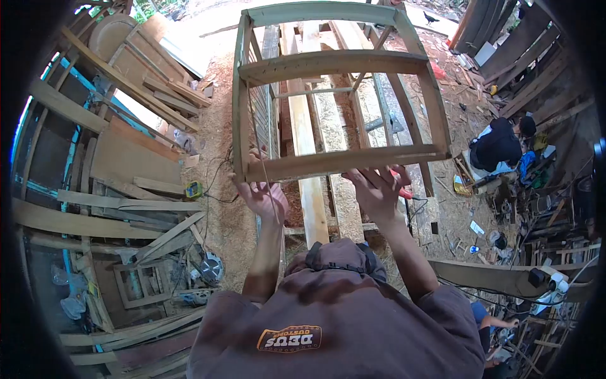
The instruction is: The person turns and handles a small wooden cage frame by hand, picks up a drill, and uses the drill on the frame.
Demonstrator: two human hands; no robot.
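Observation:
A wooden frame (334, 66) with several crossbars stands over a slatted wooden workbench (312, 208). My left hand (265, 199) is at the near left corner of the frame, its fingers wrapped round the lower bar. A thin strip (264, 158) runs down across that bar and passes by the left palm. My right hand (377, 189) is under the near bar, right of its middle, with the fingers spread against the wood. Beside the right fingers, a red tool (401, 183) lies partly hidden on the bench.
Planks and boards (139, 205) are stacked at the left, with a yellow tape measure (194, 189) and a circular saw (211, 267) on the sawdust floor. A person in dark clothes (499, 146) crouches at the right. Another person's arm (499, 323) shows at the lower right.

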